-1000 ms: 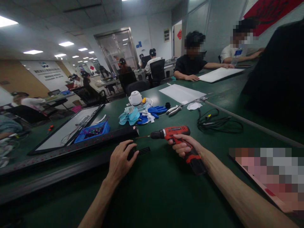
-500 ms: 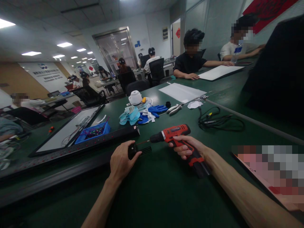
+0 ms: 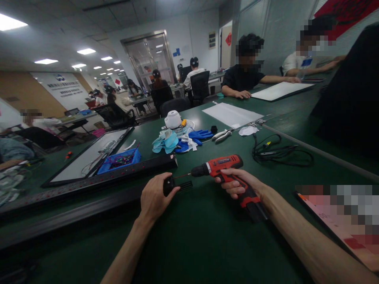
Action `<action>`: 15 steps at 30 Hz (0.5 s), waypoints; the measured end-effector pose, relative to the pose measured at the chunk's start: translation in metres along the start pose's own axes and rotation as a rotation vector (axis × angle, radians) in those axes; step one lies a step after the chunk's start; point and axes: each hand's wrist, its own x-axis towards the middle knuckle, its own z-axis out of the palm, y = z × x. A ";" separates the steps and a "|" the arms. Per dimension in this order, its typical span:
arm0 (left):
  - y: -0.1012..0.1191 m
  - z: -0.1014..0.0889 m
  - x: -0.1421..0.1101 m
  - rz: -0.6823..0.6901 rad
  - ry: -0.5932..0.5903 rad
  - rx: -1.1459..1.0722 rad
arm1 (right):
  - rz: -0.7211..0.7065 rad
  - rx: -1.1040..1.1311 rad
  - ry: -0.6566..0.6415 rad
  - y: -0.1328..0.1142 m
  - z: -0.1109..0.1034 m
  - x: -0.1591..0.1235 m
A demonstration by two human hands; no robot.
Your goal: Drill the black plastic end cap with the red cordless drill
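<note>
My right hand (image 3: 237, 183) is wrapped round the grip of a red and black cordless drill (image 3: 223, 167) held sideways, its bit pointing left. The bit tip meets a small black ribbed part (image 3: 174, 184) on the green table (image 3: 207, 236). My left hand (image 3: 155, 197) is closed on that part, thumb and fingers pinching its left end. Just behind it lies a long black bar (image 3: 118, 173) with red dots along its face.
A flat panel (image 3: 89, 156) and a blue tray of parts (image 3: 120, 161) lie at the left. Blue gloves (image 3: 183, 142), a white round part (image 3: 173, 118), pliers (image 3: 223, 135) and a black cable (image 3: 278, 152) sit further back. Several people are seated at the far tables.
My left hand lifted its fingers off the table and closed on the black part. The drill bit moved up to it. The view shifted slightly right.
</note>
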 end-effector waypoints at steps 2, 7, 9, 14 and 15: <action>0.000 0.000 0.000 0.003 0.002 -0.003 | -0.005 -0.009 0.010 0.000 0.001 0.000; 0.000 0.001 -0.001 0.021 0.018 -0.006 | -0.010 -0.074 0.068 -0.001 0.006 -0.001; -0.001 0.002 -0.001 0.038 0.033 -0.005 | -0.021 -0.130 0.098 -0.003 0.010 -0.002; -0.001 0.003 -0.001 0.056 0.064 -0.006 | -0.013 -0.328 0.145 -0.021 0.026 -0.004; -0.001 0.004 -0.001 0.055 0.067 -0.009 | -0.005 -0.371 0.145 -0.027 0.030 -0.004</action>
